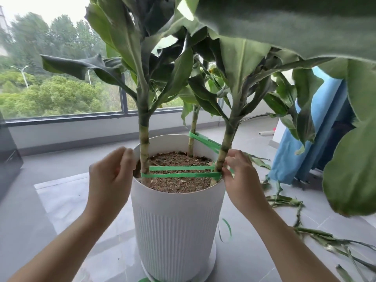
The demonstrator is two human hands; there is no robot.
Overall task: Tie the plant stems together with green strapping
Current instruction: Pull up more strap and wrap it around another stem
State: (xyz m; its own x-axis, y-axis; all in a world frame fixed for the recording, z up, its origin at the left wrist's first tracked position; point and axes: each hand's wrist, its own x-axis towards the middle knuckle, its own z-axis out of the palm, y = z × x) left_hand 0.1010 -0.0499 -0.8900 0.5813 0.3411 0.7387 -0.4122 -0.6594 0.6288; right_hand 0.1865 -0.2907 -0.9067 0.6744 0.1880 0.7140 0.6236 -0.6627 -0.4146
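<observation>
A white ribbed pot (173, 220) of soil holds three plant stems: left stem (144, 139), right stem (224, 147), back stem (192, 131). Green strapping (181, 175) runs in two bands between the left and right stems. More green strapping (205, 140) joins the back stem to the right one. My right hand (242, 180) pinches the strapping beside the right stem. My left hand (110, 176) is outside the pot by the left stem, fingers curled with their tips at the rim. Whether it holds anything is hidden.
A loose strapping offcut (227, 228) hangs by the pot's right side. Cut leaves (317, 235) litter the floor at the right. Large leaves (284, 23) hang close overhead. A blue cloth (317, 127) stands at right, and a window (61, 78) lies behind.
</observation>
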